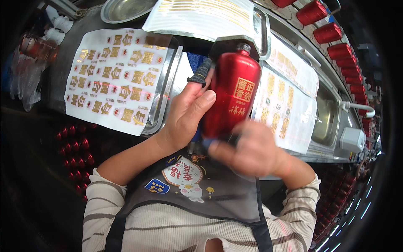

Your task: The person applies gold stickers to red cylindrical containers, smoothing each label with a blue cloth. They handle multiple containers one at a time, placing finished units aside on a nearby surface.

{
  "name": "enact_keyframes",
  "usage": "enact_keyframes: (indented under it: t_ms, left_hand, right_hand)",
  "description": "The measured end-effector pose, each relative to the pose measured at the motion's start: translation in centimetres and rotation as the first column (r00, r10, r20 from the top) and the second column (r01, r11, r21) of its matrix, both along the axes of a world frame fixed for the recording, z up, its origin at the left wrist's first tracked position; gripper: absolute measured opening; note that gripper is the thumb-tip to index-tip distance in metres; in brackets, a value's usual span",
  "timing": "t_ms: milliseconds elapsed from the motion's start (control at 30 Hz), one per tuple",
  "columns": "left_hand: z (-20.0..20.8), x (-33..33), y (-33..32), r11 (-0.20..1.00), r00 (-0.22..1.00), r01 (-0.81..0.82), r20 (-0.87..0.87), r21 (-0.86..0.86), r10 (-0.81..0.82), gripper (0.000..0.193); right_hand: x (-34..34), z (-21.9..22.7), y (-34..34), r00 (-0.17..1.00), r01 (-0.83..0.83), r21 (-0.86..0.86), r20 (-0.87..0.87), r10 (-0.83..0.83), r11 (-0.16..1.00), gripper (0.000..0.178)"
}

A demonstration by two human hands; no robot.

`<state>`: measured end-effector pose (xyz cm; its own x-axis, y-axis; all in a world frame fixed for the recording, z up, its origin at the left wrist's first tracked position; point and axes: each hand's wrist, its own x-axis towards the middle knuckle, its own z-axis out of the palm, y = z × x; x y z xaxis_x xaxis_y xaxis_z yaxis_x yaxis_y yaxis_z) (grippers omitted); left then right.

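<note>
A glossy red bottle (228,86) with a gold square emblem is tilted in front of me, its bare threaded neck pointing away. My left hand (189,109) is closed on its left side, the thumb along the edge. A dark ribbed cover (201,73) sits on one finger of that hand. Against the bottle's lower right part is my right hand (254,149), curled and smeared by motion. Something blue and dark shows at its fingertips, too blurred to name. Behind the bottle's neck is an angular metal piece (218,46), partly hidden.
To the left, a sheet of gold decals (90,44) lies partly over a metal tray (161,105). More decal sheets (296,138) lie on the right, beside a sink (329,117) with a faucet (357,107). Red bottles (327,32) line the far right. A round basin (121,17) stands far left.
</note>
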<state>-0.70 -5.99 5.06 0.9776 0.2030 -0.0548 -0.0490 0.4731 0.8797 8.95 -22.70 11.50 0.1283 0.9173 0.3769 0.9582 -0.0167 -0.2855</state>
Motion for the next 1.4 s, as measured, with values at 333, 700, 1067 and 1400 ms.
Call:
enact_keyframes:
  t_ms: [333, 700, 1067, 1400]
  left_hand:
    - [-0.8, 0.0, 0.6, 0.968, 0.996, 0.041, -0.088, 0.249, -0.020, 0.049]
    - [2.6, -3.7, 0.6, 0.514, 0.964, 0.205, -0.083, 0.833, -0.251, 0.127]
    - [0.3, -2.5, -0.1, 0.576, 0.954, 0.296, -0.205, 0.762, -0.219, 0.099]
    - [-0.8, -3.1, -1.4, 0.164, 0.965, -0.172, 0.200, 0.971, -0.172, 0.102]
  right_hand:
    - [1.2, -2.3, 0.0, 0.674, 0.598, 0.254, -0.672, -0.306, 0.760, 0.018]
    - [0.1, -3.2, -2.7, 0.950, 0.311, 0.388, -0.148, -0.275, 0.868, 0.039]
    - [0.2, -7.6, -7.6, -0.078, 0.698, -0.149, -0.988, -0.132, 0.701, 0.012]
    - [-3.9, -7.1, -2.7, 0.210, 0.680, -0.081, -0.931, -0.299, 0.729, 0.047]
